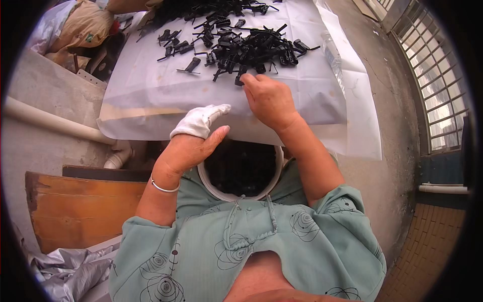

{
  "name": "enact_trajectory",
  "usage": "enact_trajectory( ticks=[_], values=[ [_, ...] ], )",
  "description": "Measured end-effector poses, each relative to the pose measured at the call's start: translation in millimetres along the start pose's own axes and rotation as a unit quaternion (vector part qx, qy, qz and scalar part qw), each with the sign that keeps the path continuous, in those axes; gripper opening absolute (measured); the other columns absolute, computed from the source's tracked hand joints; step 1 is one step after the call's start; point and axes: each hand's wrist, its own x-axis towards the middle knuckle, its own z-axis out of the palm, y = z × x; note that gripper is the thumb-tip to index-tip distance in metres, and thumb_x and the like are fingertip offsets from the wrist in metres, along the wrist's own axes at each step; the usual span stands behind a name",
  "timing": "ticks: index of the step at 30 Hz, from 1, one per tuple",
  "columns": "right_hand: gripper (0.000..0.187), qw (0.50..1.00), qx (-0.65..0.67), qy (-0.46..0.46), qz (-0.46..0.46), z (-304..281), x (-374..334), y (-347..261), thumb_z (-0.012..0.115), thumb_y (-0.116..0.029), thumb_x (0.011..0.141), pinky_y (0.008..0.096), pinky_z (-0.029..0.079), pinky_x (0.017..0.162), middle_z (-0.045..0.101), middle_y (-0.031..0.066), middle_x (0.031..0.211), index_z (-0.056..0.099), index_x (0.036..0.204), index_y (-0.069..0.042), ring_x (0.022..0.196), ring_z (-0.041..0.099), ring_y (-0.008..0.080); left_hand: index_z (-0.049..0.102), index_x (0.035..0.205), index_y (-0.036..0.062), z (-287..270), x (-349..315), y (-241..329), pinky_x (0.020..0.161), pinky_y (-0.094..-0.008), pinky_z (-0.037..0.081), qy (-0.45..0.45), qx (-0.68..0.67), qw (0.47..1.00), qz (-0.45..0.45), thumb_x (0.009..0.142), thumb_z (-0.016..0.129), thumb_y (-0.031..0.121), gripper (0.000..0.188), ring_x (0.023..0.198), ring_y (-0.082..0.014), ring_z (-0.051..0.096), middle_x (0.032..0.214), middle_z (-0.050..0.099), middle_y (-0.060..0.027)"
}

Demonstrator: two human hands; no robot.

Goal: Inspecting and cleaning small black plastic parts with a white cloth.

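Reaching hand: the right hand (270,100) is extended over the near side of the table, its fingers curled and the thumb and forefinger brought close together; a black piece (238,79) is touched by the fingertips, but whether it is gripped cannot be told.
Gloved hand: the left hand (200,130) is held near the table's front edge with the palm turned inward; its fingers are covered by a white glove (198,120), the thumb is left bare and spread well away from them, and nothing is seen to be held.
Black pile: the touched piece is set at the near edge of a heap of black parts (254,48), by which the middle of the table is covered; thin prongs are shown on many of them.
Loose part: one black part (192,64) is laid apart, left of the heap.
Table cover: a white sheet (307,100) is spread under the parts and draped over the front edge.
Bucket: a pale rim is seen on a bucket (279,163) placed between the person's legs; its dark contents cannot be made out.
Wrist: a silver bangle (165,190) is worn on the left arm.
Left side: a pale pipe (55,121) is run above an orange board (88,209).
Right side: a barred window (437,75) is set in the wall.
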Motion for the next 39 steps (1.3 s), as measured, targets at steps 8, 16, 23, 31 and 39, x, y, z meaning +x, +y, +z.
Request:
enact_trajectory(
  ticks=[8,16,23,31,39],
  values=[
    [0.032,0.996,-0.046,-0.018,-0.074,9,19,4,0.052,-0.002,0.074,0.0348,0.048,0.057,0.06,0.0088,0.077,0.059,0.104,-0.012,0.066,0.06,0.0262,0.055,0.109,0.001,30,11,-30,0.071,-0.0247,0.048,0.177,-0.102,0.979,-0.011,0.079,0.06,-0.001,0.03,0.082,-0.0148,0.06,0.107,0.057,-0.0086],
    [0.027,0.932,0.361,0.023,0.024,5,-1,-15,0.062,-0.002,0.078,0.0223,0.046,0.06,0.063,0.0049,0.086,0.059,0.105,-0.003,0.068,0.057,0.0076,0.047,0.115,0.002,47,31,-32,0.072,-0.026,0.046,0.261,-0.265,0.928,0.023,0.079,0.06,0.0,0.039,0.083,-0.0175,0.056,0.108,0.054,-0.0108],
    [0.025,0.929,0.353,0.102,-0.038,14,-4,-9,0.063,-0.003,0.078,0.0216,0.041,0.05,0.059,0.0022,0.074,0.059,0.102,0.0,0.057,0.048,0.0037,0.047,0.114,0.0041,40,36,-17,0.06,-0.0199,0.045,0.197,-0.414,0.888,-0.02,0.085,0.056,0.003,0.031,0.073,-0.0083,0.052,0.095,0.055,-0.0055],
    [0.018,0.926,0.296,0.121,-0.199,-11,-9,-34,0.069,-0.006,0.074,0.0231,0.034,0.044,0.052,0.0016,0.062,0.058,0.088,-0.004,0.048,0.04,0.0054,0.045,0.117,0.0039,29,28,-1,0.049,-0.0177,0.041,0.178,-0.487,0.854,-0.051,0.09,0.05,0.007,0.028,0.064,-0.0042,0.047,0.091,0.054,-0.003],
    [0.018,0.88,0.467,-0.029,0.086,-15,-7,-19,0.059,-0.015,0.086,0.0229,0.038,0.052,0.048,-0.0005,0.06,0.053,0.076,-0.001,0.057,0.041,0.0066,0.048,0.112,-0.0008,18,22,14,0.051,-0.0199,0.044,0.105,-0.472,0.871,-0.084,0.085,0.054,0.004,0.028,0.059,-0.0069,0.052,0.09,0.057,-0.0046]
  ],
)
